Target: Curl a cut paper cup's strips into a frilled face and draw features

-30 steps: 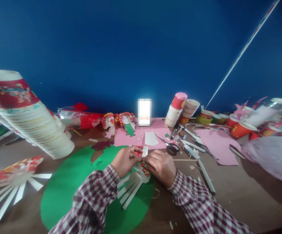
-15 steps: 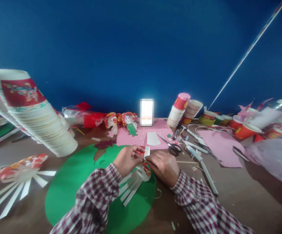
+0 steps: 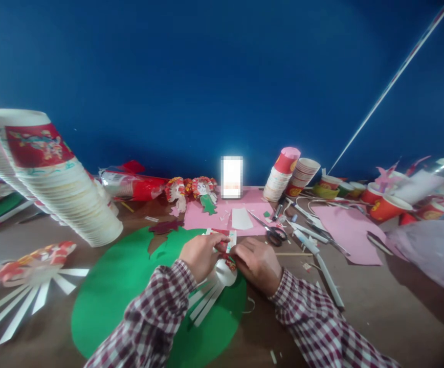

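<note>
A paper cup cut into strips [image 3: 226,275] lies under my fingers, its round white base towards me and several white strips fanned out to the lower left. My left hand [image 3: 200,255] pinches a red-and-white printed strip at the cup's far side, fingers bent over it. Across from it, my right hand [image 3: 258,263] is closed at the cup's right edge, thumb and fingertips pressed on the folded red part. Below both hands spreads a green paper sheet [image 3: 110,301] with a notched far edge. The exact fingertip contact is partly hidden.
Black-handled scissors [image 3: 275,235] and a white glue gun [image 3: 317,260] lie to the right. Stacked paper cups [image 3: 64,184] lean at the left; another cut cup [image 3: 38,271] lies in front. Pink paper [image 3: 206,217] is at the back, with finished paper figures [image 3: 202,194] beside it.
My left hand has turned palm-down and its fingers have moved over the printed strip, with more of the strips showing beyond it. My right hand has barely moved.
</note>
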Demonstrator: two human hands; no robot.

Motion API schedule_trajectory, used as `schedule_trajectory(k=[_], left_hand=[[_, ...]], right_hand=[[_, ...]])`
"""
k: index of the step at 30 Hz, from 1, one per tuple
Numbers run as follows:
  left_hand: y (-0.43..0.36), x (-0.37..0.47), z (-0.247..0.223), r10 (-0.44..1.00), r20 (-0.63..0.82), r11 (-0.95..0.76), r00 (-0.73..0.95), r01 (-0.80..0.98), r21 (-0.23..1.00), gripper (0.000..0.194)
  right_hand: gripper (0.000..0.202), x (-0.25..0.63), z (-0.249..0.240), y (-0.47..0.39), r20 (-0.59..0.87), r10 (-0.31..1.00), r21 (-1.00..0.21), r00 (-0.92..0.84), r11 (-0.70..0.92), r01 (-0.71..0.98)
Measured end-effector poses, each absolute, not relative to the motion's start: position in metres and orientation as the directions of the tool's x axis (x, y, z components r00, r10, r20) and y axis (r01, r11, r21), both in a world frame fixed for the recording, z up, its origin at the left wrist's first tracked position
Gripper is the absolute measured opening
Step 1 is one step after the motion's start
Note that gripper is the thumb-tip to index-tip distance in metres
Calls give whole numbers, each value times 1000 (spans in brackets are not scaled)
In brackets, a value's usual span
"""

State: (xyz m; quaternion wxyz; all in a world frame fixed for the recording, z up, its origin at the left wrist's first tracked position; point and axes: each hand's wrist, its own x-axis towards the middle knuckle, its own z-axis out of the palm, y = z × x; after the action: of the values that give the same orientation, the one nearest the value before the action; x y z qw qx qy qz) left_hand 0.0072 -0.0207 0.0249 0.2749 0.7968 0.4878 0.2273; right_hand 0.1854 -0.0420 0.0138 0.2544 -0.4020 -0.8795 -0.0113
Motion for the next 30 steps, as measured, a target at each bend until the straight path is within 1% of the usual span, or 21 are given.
schedule_trajectory(k=[5, 9, 11, 14, 16, 19, 24, 30], left_hand=[[-23, 8, 29, 894, 81, -406, 441, 721, 561, 40], [-25, 10, 31, 881, 104, -448, 462, 742, 499, 30], [-26, 11, 32, 873, 93, -467, 478, 768, 438, 25], [-28, 12, 33, 870, 72, -482, 487, 813, 327, 24], [-28, 12, 33, 867, 86, -493, 490, 822, 284, 22], [-27, 10, 31, 869, 114, -494, 482, 823, 281, 17], [-25, 8, 27, 891, 109, -449, 441, 823, 348, 11], [-25, 8, 25, 902, 127, -426, 413, 804, 414, 10]], right_hand=[[12, 186, 15, -42, 454, 696, -155, -556, 676, 720], [14, 187, 16, -42, 456, 701, -137, -548, 664, 736], [16, 187, 16, -42, 465, 696, -125, -547, 663, 738], [16, 187, 16, -42, 479, 678, -97, -557, 672, 734], [14, 187, 17, -43, 478, 672, -78, -566, 674, 734], [13, 186, 18, -43, 460, 674, -74, -577, 677, 732], [9, 186, 17, -42, 426, 687, -94, -588, 681, 726], [10, 185, 18, -42, 430, 672, -70, -603, 691, 719]])
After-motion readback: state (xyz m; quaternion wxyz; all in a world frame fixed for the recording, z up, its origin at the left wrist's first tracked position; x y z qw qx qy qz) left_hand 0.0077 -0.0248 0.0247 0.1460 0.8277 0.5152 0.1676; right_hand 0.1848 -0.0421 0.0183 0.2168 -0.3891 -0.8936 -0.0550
